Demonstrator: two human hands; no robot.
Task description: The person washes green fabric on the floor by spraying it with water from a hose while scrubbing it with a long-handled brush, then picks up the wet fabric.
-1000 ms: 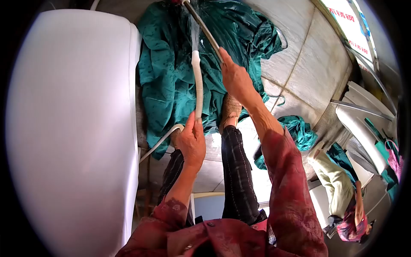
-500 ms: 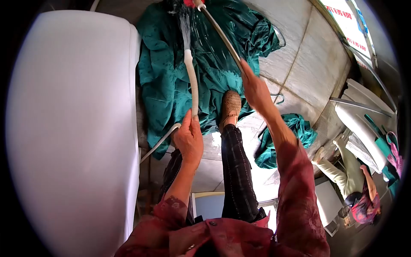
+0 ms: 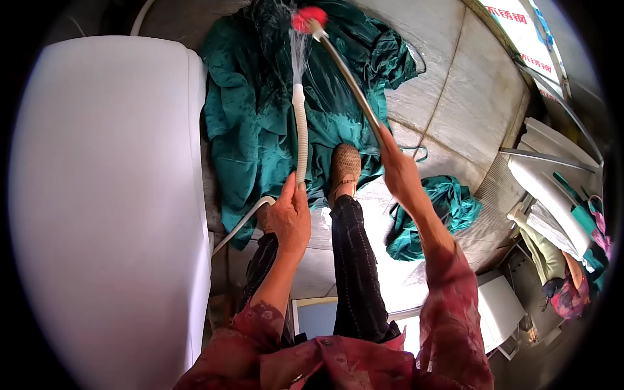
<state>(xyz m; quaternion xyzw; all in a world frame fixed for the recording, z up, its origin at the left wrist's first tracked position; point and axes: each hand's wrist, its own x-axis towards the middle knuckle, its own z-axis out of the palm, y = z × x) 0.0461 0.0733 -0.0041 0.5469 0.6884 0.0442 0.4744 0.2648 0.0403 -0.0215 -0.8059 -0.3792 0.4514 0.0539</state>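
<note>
My left hand is closed around a ribbed beige hose, and water sprays from its white end toward the top of the view. A long metal handle with a red brush head is gripped in my right hand. The brush head is over the wet dark green cloth spread on the floor. My shoe is at the cloth's near edge. A smaller green cloth bundle lies on the tiles at the right.
A large white rounded surface fills the left side. Another person bends at the far right, near white panels and a metal bar. A pale box-like object stands at the lower right.
The brush head has come nearer, fully into view, and my right hand has moved down and right. The hose end has shifted slightly right and down. The other person has moved up and right.
</note>
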